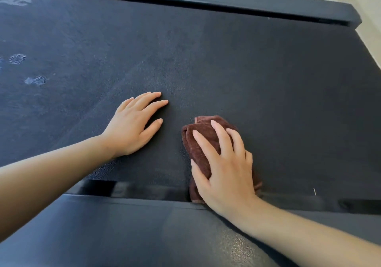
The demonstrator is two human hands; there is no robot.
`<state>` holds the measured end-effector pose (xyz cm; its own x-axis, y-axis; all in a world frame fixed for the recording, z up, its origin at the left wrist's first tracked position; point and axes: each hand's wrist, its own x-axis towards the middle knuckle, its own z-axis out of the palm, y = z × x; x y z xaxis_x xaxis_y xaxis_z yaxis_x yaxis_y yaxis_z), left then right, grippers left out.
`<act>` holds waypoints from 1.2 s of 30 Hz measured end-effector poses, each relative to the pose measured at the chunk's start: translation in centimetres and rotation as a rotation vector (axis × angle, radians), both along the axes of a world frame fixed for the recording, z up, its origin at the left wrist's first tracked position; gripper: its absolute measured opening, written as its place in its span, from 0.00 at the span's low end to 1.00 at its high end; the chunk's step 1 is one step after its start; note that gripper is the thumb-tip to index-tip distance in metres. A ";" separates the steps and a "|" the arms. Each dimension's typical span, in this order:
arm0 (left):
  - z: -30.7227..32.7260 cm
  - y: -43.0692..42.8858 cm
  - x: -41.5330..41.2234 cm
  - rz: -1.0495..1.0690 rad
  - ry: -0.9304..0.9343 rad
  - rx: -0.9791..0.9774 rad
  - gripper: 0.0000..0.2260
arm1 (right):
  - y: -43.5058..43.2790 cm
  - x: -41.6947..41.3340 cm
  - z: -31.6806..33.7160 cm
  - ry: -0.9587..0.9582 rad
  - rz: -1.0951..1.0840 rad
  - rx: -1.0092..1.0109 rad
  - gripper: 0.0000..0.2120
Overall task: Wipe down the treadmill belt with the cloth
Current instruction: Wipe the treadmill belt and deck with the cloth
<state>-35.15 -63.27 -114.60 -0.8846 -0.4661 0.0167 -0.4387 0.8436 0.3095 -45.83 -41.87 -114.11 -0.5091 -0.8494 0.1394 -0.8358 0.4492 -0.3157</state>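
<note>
The right hand (224, 163) has its grip closed over a bunched brown cloth (201, 141), fingers spread on top and thumb hooked round its left edge, pressing it onto the treadmill belt (268, 81) at the belt's near edge. Just left of that grip, the left hand (134, 126) lies flat and open on the belt, holding nothing. Farther left, pale dusty marks (35, 80) spot the belt.

The right hand (224, 163) covers most of the brown cloth (198, 141), so its full shape cannot be told. The treadmill belt (268, 93) runs out of frame on the left and right. Pale lettering (15, 2) at the top left is cut off and too blurred to read. Both forearms leave the picture's edges.
</note>
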 end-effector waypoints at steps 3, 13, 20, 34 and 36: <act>0.0 -1.0 0.4 -0.018 0.024 0.027 0.26 | -1.9 0.2 -0.1 0.007 0.015 0.017 0.24; -0.4 -8.4 -2.6 0.176 0.095 0.032 0.22 | -12.8 -3.3 -0.7 0.006 -0.092 -0.020 0.24; -1.2 -13.9 -7.9 0.213 0.027 -0.018 0.23 | -20.8 -8.0 -1.0 0.012 -0.214 -0.066 0.24; -1.3 -15.2 -9.5 0.428 0.090 -0.039 0.21 | -32.7 -19.4 -0.7 -0.034 -0.163 -0.027 0.26; -1.1 -15.1 -9.4 0.443 0.093 -0.031 0.21 | -34.2 -20.6 -0.6 -0.036 -0.152 -0.018 0.26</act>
<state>-44.56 -78.33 -115.75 -0.5938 -0.7975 0.1065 -0.7313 0.5901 0.3419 -66.39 -76.07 -114.70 -0.6362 -0.7600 0.1330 -0.7469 0.5634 -0.3531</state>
